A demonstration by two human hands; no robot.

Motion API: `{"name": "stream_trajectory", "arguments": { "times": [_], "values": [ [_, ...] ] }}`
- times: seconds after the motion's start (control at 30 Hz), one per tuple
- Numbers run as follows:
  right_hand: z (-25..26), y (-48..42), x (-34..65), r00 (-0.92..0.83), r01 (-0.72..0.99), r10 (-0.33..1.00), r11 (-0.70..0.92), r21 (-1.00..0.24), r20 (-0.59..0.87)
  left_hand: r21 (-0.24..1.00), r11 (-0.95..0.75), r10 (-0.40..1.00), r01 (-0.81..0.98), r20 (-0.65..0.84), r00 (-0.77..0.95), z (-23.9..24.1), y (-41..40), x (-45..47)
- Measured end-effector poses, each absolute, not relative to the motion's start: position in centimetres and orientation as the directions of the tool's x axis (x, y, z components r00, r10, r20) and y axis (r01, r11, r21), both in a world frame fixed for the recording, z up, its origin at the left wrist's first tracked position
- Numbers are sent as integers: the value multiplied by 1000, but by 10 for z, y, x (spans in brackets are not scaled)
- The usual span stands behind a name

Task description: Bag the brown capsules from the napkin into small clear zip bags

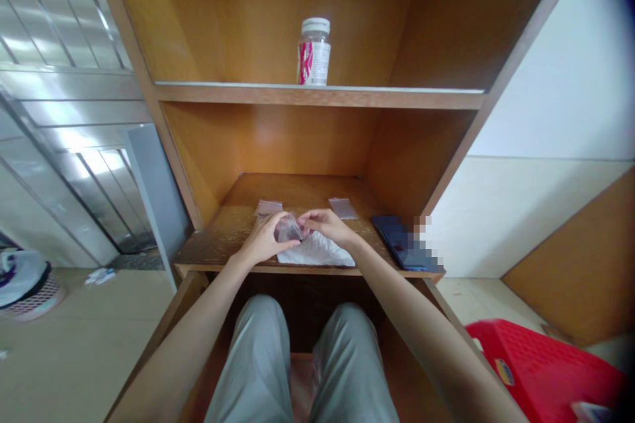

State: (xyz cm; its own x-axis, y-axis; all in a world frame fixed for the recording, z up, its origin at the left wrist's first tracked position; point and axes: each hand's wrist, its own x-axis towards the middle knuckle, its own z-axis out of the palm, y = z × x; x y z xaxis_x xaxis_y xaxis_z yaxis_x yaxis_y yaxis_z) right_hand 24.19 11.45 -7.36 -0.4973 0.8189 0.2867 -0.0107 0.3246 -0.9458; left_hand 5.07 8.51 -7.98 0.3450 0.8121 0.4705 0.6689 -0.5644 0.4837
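Note:
My left hand is curled around a small clear plastic bag, with the thumb below it and the fingers above. At the bag's right edge my right hand has its fingertips pinched together. Something small and reddish shows by those fingertips, too small to name. Under both hands a crumpled white cloth or tissue lies at the front edge of the wooden desk surface. Behind my left hand lies a small flat zip bag. A second zip bag lies flat beyond my right hand.
A dark phone or tablet lies at the desk's right edge. On the shelf above stands a white-capped bottle. My knees are under the desk front. A red plastic crate stands at lower right, a pink basket at left.

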Motion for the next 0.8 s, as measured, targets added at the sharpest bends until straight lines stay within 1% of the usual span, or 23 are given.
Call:
{"name": "stream_trajectory", "arguments": {
  "times": [0.17,0.27,0.3,0.37,0.43,0.5,0.63,0.8],
  "values": [
    [-80,120,238,-494,22,824,330,-944,277,462,-549,803,697,523,285,-85,81,56],
    [-85,127,240,-450,101,835,399,-911,316,515,-533,816,671,524,245,-88,81,56],
    [-86,130,241,-416,160,840,443,-882,347,551,-523,830,650,503,240,-90,81,56],
    [-88,133,244,-364,330,836,529,-782,411,641,-491,864,590,441,241,-94,84,54],
    [-90,135,247,-380,500,817,575,-647,433,732,-449,894,513,372,251,-98,87,52],
    [-92,136,247,-433,596,805,593,-542,404,804,-406,911,434,318,262,-100,91,50],
    [-93,138,243,-489,659,801,599,-455,345,870,-361,921,337,276,274,-101,93,47],
    [-90,143,241,-557,662,779,625,-412,288,860,-347,924,374,245,295,-99,92,45]
  ]
}}
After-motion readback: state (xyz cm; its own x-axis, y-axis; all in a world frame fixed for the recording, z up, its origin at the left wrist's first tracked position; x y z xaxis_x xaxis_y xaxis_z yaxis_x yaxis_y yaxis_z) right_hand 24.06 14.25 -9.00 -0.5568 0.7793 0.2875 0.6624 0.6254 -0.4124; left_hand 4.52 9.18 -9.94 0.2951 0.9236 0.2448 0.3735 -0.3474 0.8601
